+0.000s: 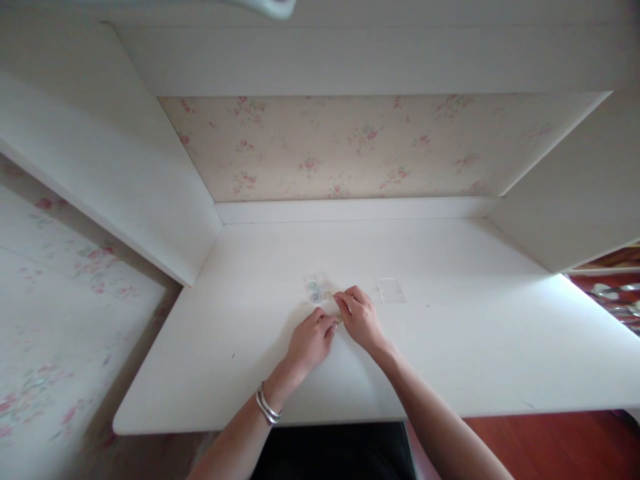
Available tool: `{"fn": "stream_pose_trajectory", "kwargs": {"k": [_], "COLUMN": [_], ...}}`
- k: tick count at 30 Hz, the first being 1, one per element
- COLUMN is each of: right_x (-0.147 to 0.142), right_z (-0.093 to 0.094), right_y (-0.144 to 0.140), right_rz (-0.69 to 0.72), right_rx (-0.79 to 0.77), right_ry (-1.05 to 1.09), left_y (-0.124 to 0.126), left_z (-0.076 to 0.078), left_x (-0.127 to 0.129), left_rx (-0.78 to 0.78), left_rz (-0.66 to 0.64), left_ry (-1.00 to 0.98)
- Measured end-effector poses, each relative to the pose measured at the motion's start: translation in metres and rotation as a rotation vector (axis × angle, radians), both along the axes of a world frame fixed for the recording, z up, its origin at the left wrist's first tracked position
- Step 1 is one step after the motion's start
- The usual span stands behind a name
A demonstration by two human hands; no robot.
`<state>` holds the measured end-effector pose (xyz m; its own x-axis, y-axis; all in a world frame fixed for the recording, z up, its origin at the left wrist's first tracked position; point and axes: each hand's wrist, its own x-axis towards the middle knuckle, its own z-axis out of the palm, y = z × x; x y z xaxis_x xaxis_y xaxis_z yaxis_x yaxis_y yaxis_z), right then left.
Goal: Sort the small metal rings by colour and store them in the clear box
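Note:
Both of my hands meet low over the white desk. My left hand is closed, thumb and forefinger pinched near a tiny pale yellowish thing too small to name. From the other side my right hand also pinches, its fingertips right above those of the left. Just beyond the fingers lies a small clear plastic piece with a few round, coin-like discs in or on it. To the right of my right hand, a flat clear rectangular plastic piece rests on the desk.
White side panels and an overhead shelf enclose the desk, with floral wallpaper behind. A small dark speck lies at left. Shiny metal items show beyond the right edge.

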<state>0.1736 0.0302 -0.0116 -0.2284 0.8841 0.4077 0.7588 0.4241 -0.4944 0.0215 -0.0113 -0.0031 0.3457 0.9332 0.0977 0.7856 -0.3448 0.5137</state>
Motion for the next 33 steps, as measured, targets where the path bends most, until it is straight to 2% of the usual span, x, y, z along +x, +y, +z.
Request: {"fn": "stream_pose_trajectory", "kwargs": {"k": [5, 8, 11, 16, 24, 33], "right_x": [-0.006, 0.003, 0.017, 0.032, 0.030, 0.032], "right_z": [0.003, 0.003, 0.002, -0.006, -0.015, -0.017], "right_y": [0.020, 0.020, 0.013, -0.008, -0.041, -0.047], "right_rz": [0.023, -0.039, -0.121, -0.120, -0.079, -0.080], "right_rx": [0.021, 0.021, 0.008, -0.065, -0.145, -0.145], "right_ry": [-0.095, -0.044, 0.061, 0.130, 0.182, 0.124], "left_y": [0.001, 0.002, 0.001, 0.001, 0.004, 0.011], "left_z": [0.000, -0.001, -0.001, -0.001, 0.002, -0.002], "left_x": [0.007, 0.009, 0.010, 0.011, 0.011, 0.010], "left_rx": [0.020, 0.011, 0.006, 0.000, -0.001, -0.061], "left_rz": [-0.005, -0.009, -0.022, -0.060, -0.043, -0.032], "left_ry": [0.104, 0.136, 0.168, 0.211, 0.145, 0.059]}}
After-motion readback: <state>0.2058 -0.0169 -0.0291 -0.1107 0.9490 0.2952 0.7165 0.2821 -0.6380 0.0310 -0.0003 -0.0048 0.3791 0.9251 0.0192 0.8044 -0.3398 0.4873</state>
